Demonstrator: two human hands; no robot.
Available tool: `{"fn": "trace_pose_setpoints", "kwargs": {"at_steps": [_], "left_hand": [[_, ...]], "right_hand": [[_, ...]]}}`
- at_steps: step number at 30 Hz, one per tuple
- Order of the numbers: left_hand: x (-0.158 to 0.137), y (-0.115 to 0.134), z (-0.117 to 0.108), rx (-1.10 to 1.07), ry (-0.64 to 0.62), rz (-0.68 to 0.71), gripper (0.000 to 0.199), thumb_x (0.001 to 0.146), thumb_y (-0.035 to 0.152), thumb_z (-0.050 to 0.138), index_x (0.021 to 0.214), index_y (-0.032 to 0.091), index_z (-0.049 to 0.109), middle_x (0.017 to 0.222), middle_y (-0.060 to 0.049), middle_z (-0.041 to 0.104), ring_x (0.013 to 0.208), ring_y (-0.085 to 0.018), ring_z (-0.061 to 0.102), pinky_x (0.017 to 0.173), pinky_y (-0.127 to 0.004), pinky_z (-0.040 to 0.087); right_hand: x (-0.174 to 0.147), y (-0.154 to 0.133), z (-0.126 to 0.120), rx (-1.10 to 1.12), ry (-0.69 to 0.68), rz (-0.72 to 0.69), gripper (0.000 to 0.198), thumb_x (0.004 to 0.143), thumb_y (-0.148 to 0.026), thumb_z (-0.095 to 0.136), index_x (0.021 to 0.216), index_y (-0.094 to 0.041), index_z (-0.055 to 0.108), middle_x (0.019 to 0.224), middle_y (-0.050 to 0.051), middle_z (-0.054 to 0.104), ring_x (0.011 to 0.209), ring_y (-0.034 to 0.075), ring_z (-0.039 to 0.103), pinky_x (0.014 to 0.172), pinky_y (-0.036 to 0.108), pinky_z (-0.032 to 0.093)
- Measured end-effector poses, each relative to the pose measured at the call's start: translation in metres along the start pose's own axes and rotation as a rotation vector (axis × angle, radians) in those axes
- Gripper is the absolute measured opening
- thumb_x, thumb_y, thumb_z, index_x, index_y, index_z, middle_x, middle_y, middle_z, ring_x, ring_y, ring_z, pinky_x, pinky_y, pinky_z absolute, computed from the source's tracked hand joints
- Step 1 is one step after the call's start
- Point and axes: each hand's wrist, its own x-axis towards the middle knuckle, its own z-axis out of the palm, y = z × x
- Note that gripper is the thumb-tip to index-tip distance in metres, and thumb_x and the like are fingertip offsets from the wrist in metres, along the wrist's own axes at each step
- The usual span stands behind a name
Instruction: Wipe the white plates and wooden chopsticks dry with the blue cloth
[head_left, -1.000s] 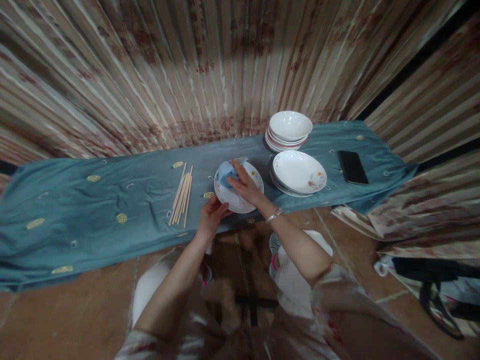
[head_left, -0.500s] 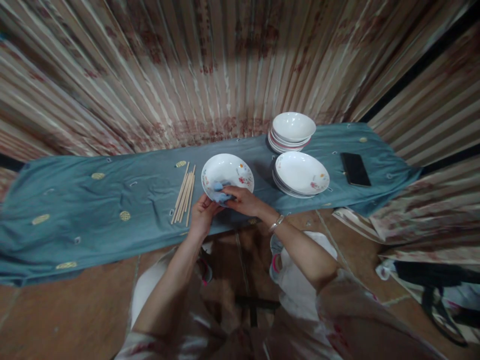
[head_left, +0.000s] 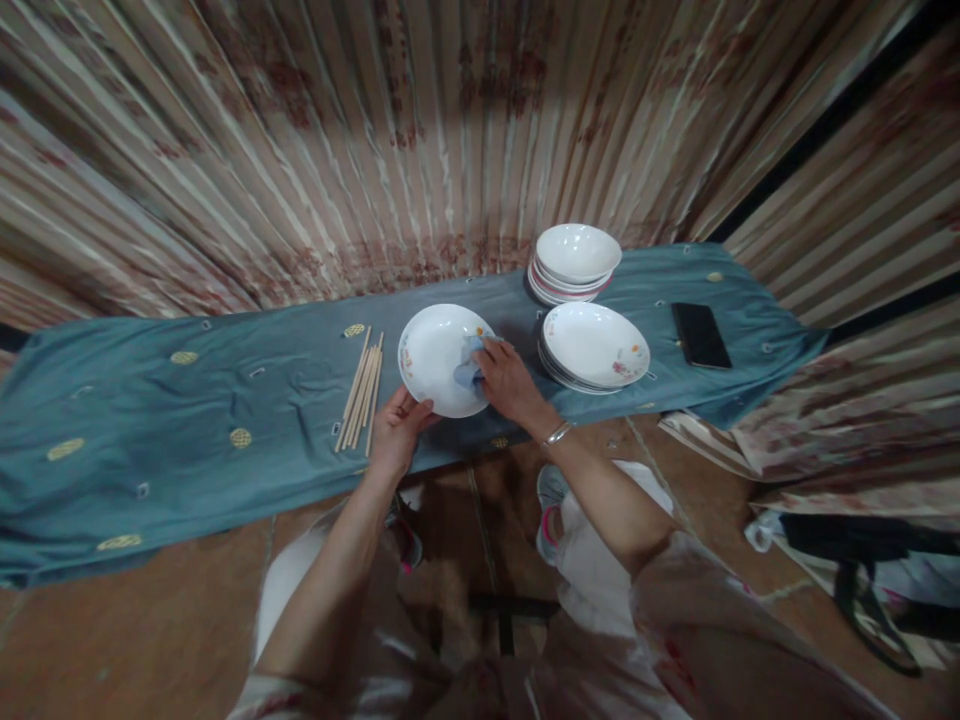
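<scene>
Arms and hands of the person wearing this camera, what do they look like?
The left hand and right hand are ungloved. A silvery bracelet circles the right wrist; none shows on the left. Pale sleeves with reddish marks leave the forearms bare.

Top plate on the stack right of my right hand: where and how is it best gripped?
Probably the right rim of the top plate, coming from the right, pinched from above and below: its curved edge is exposed there, while the bowl stack stands behind and the right hand is close on the left.
</scene>
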Motion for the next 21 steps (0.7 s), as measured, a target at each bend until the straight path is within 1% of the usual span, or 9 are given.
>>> {"fn": "trace_pose_setpoints", "kwargs": {"at_steps": [3,6,8,10,13,15,17,21], "left_hand": [[-0.002,-0.001,0.003,-0.003,-0.017,-0.025,0.061,0.059,0.034,0.085,0.116,0.02,0.068,0.112,-0.01,0.074,0.094,-0.023,0.07,0.073,-0.031,0.059],[-0.004,-0.003,0.005,-0.01,-0.022,-0.055,0.055,0.058,0.035,0.085,0.108,0.02,0.07,0.104,-0.007,0.074,0.089,-0.022,0.069,0.074,-0.034,0.059],[-0.005,-0.004,0.006,-0.022,-0.02,-0.066,0.05,0.058,0.033,0.085,0.103,0.019,0.071,0.098,-0.006,0.074,0.086,-0.02,0.068,0.074,-0.034,0.059],[-0.005,-0.005,0.007,-0.041,-0.016,-0.069,0.047,0.057,0.032,0.085,0.1,0.019,0.071,0.096,-0.004,0.073,0.085,-0.019,0.067,0.073,-0.033,0.059],[-0.005,-0.007,0.008,-0.048,-0.016,-0.072,0.048,0.056,0.031,0.085,0.101,0.019,0.071,0.096,-0.004,0.073,0.084,-0.019,0.067,0.072,-0.032,0.059],[-0.005,-0.008,0.008,-0.037,-0.018,-0.073,0.048,0.057,0.032,0.085,0.1,0.019,0.071,0.095,-0.004,0.073,0.085,-0.02,0.067,0.073,-0.033,0.058],[-0.004,-0.008,0.007,-0.035,-0.016,-0.069,0.046,0.057,0.032,0.085,0.099,0.019,0.071,0.094,-0.004,0.073,0.085,-0.02,0.067,0.074,-0.034,0.058],[0.0,-0.007,0.006,-0.058,-0.002,-0.041,0.041,0.057,0.032,0.085,0.093,0.018,0.071,0.09,-0.004,0.073,0.081,-0.018,0.067,0.074,-0.033,0.058]], "right_hand": [[0.007,0.003,-0.001,0.01,0.043,0.018,0.04,0.082,0.0,0.041,0.118,-0.003,0.058,0.138,0.027,0.049,0.127,0.032,0.044,0.111,0.051,0.034],[0.012,0.004,0.0,0.066,0.083,0.056,0.045,0.08,-0.001,0.042,0.122,-0.003,0.057,0.14,0.025,0.049,0.127,0.033,0.044,0.111,0.052,0.034],[0.016,0.003,0.002,0.116,0.113,0.061,0.05,0.08,-0.004,0.044,0.129,-0.004,0.054,0.143,0.024,0.047,0.131,0.033,0.042,0.113,0.052,0.033],[0.018,0.0,0.006,0.172,0.128,0.039,0.057,0.08,-0.006,0.045,0.137,-0.005,0.048,0.147,0.022,0.043,0.136,0.032,0.039,0.116,0.052,0.03],[0.02,-0.005,0.014,0.264,0.101,-0.031,0.063,0.08,-0.007,0.044,0.142,-0.008,0.044,0.152,0.019,0.039,0.142,0.029,0.033,0.12,0.049,0.027],[0.019,-0.01,0.018,0.319,0.065,-0.091,0.062,0.079,-0.008,0.045,0.141,-0.011,0.047,0.152,0.017,0.039,0.143,0.027,0.033,0.12,0.049,0.027],[0.018,-0.015,0.019,0.361,0.032,-0.148,0.058,0.078,-0.007,0.047,0.135,-0.011,0.052,0.149,0.017,0.043,0.143,0.026,0.035,0.12,0.048,0.028],[0.01,-0.026,0.017,0.419,-0.007,-0.211,0.045,0.078,-0.006,0.048,0.121,-0.013,0.061,0.14,0.016,0.053,0.136,0.024,0.045,0.117,0.044,0.034]]}}
